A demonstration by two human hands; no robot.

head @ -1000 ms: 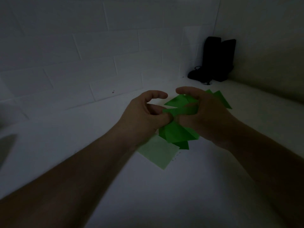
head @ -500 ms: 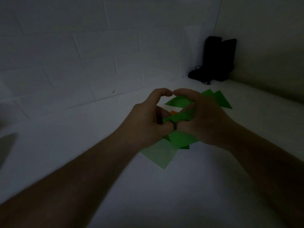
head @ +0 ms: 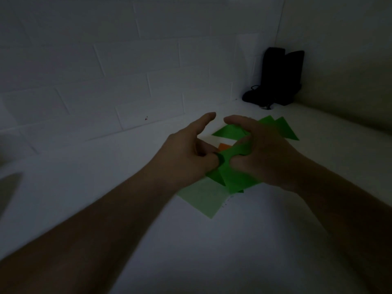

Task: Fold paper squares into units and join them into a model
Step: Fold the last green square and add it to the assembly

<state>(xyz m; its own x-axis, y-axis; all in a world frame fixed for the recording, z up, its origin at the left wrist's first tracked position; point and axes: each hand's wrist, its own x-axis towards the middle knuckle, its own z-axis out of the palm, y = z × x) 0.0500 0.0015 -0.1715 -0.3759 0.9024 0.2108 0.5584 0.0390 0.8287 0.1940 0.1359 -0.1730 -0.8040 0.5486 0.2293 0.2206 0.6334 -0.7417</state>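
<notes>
Both hands work a bright green folded paper piece (head: pixel 233 177) held just above the white table. My left hand (head: pixel 186 153) pinches its left part, thumb against the curled inner fingers, forefinger raised free. My right hand (head: pixel 265 158) grips its right side with curled fingers and thumb. More green folded units (head: pixel 284 129) lie behind my right hand. A pale green paper square (head: pixel 203 198) lies flat under the hands. A bit of orange paper (head: pixel 224 147) shows between the hands.
The white table (head: pixel 212 251) meets a white brick wall (head: pixel 106 71) at the back. A black object (head: pixel 275 77) with a cord stands in the far right corner. A grey shape (head: pixel 8 187) lies at the left edge.
The forefingers, touching half a second ago, have drawn apart. The green piece has been turned and opened, and more orange paper shows between the hands.
</notes>
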